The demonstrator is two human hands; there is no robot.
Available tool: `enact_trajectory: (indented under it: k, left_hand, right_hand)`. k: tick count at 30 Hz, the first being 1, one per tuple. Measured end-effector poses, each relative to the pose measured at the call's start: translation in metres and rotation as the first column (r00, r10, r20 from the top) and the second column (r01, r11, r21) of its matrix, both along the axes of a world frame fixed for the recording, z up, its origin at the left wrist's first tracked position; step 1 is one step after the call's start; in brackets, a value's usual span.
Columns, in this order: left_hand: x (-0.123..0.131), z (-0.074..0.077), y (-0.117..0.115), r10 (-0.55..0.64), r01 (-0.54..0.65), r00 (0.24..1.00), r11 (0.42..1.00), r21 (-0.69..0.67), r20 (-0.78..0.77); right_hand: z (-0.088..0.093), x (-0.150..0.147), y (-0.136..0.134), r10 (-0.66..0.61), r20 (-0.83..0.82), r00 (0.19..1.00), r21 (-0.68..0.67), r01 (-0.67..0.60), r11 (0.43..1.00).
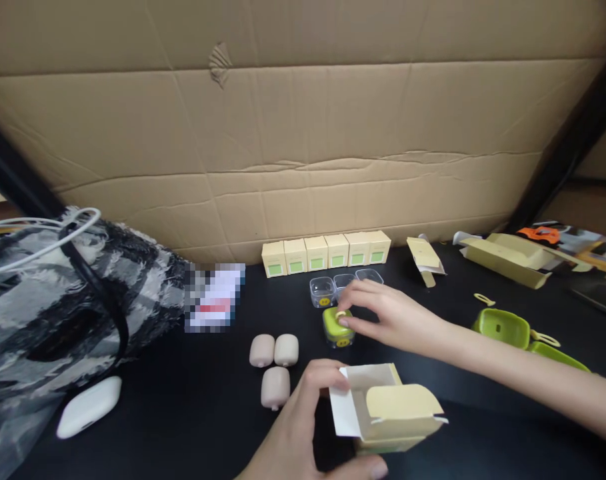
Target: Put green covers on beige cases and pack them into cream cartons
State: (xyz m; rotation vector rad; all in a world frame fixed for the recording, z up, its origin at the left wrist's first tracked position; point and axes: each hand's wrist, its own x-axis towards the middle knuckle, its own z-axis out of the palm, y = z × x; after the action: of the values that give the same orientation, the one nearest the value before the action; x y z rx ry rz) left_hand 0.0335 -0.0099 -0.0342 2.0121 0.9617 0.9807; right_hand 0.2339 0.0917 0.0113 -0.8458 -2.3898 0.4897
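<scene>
My left hand [307, 427] grips a small pale-yellow cardboard box [403, 427], its fingers on one side and the thumb low in front. The box's flaps stand open at the top. Farther back, my right hand [377, 310] pinches the top of a small clear container with a green lid [333, 325], near a pale-yellow loop. A round yellow sticker marks the container's front. Just behind it stand clear open cups [323, 291] in a row, partly covered by my right hand. Three rounded pale-pink and cream pieces [275, 387] lie left of my hands.
Several closed small boxes [317, 255] line the cardboard wall [303, 120]. Opened cartons [507, 257], green shells [503, 328] and a yellow loop [484, 300] lie at right. At left are a white rounded case [89, 407], a grey-black fabric bundle [133, 287] and a white cable [83, 220].
</scene>
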Motion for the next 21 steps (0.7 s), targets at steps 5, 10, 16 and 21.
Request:
enact_trajectory:
  k: [5,10,16,21]
  left_hand:
    - [0.001,-0.005,-0.006,0.058,-0.055,0.997,0.997,-0.06,0.059]
    - [0.001,-0.011,-0.006,0.048,-0.038,0.993,0.995,-0.088,0.109]
    - [0.002,-0.013,-0.005,0.008,-0.013,0.994,0.999,0.045,0.113]
    - [0.005,-0.012,-0.004,0.011,-0.021,0.993,0.996,0.091,0.116]
  right_hand:
    - [-0.009,0.003,0.0,-0.002,-0.108,0.994,-0.099,-0.009,0.995]
    - [0.013,0.007,-0.01,-0.098,-0.246,0.964,-0.157,0.061,0.986]
    - [0.038,0.006,-0.05,-0.115,-0.386,0.915,-0.286,-0.001,0.958]
    - [0.032,0.012,-0.066,-0.028,-0.389,0.921,-0.214,-0.061,0.975]
